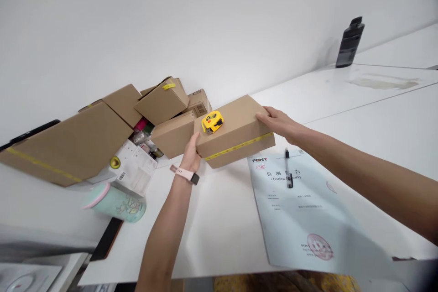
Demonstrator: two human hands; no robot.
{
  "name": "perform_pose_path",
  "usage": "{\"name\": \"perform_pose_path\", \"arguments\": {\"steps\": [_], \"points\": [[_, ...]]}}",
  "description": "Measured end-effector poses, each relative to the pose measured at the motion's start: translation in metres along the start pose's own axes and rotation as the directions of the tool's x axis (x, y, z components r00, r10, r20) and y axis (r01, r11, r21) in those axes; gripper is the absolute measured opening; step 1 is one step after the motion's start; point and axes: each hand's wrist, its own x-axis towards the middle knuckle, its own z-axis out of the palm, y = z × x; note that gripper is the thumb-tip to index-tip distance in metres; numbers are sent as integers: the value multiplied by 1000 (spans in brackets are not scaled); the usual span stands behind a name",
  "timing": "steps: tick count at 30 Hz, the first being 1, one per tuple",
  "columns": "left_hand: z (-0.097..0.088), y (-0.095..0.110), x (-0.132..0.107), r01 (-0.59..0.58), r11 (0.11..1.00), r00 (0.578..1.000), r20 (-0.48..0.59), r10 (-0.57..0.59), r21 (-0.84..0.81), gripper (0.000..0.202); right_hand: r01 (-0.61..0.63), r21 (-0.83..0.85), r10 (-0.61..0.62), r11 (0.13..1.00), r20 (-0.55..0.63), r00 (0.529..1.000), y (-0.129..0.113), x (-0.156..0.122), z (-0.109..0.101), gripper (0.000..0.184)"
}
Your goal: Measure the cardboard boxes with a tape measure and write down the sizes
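My L hand [190,154] and R hand [278,123] grip opp. ends of the cardboard box [237,127] btwn them, w/ yellow tape measure [212,122] atop it, blue report [294,226] (pen [288,166] on cover) near its R end.

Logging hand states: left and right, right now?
Left hand: holding the left end of the cardboard box with the yellow tape measure on top.
Right hand: holding that box's right end.

1 pen [288,168] lies on a pale-blue report [290,228] — 1 dark bottle [349,44] stands near the wall [219,23].
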Motion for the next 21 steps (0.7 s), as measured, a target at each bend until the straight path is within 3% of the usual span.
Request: {"name": "perform_pose_path", "arguments": {"steps": [7, 11, 15, 21], "points": [[-41, 9, -119, 20, 997, 1000, 0, -20, -80, 37, 150, -57, -140, 987, 149, 979, -5, -117, 0, 59], [-71, 1, -175, 46, 994, 993, -101, -56, -98, 46, 252, -84, -231, 964, 200, 952, 9, -178, 11, 64], [-92, -9, -201, 89, 994, 963, -248, -103, -70, 53, 216, -68, -195, 974, 232, 953, 24, -211, 28, 70], [-112, -11, -208, 161, 987, 909, -388, -154, -16, 63, 193, -108, -156, 975, 278, 948, 31, -230, 58, 73]]}}
